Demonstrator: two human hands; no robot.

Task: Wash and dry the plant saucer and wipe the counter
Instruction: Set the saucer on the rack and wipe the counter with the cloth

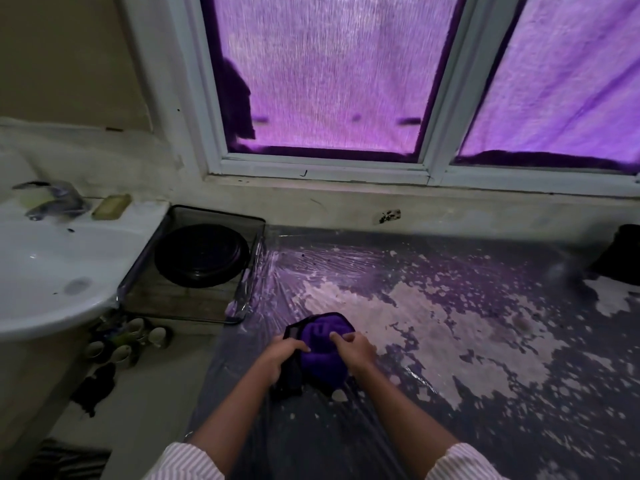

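Your fingers: the fingertips of both hands press into a bunched purple cloth [320,348], curled and pinching its folds from either side.
Left hand [282,355]: closed on the cloth's left edge, where a darker flap hangs down.
Right hand [355,348]: gripping the cloth's right side, thumb and forefinger pinched on top.
Cloth: resting on the counter [450,341] near its front edge, directly before you.
Counter: dark, blotched with pale peeling patches — a clear glossy film covers it.
Plant saucer [202,254]: black and round, lying in a shallow glass tray [145,271] at the counter's left end, well apart from your hands.
Sink [45,271]: white, just left of the tray, with a metal tap [52,200] and a yellowish soap bar [110,206] on its rim.
Window [429,161]: white-framed, behind the counter — lit purple.
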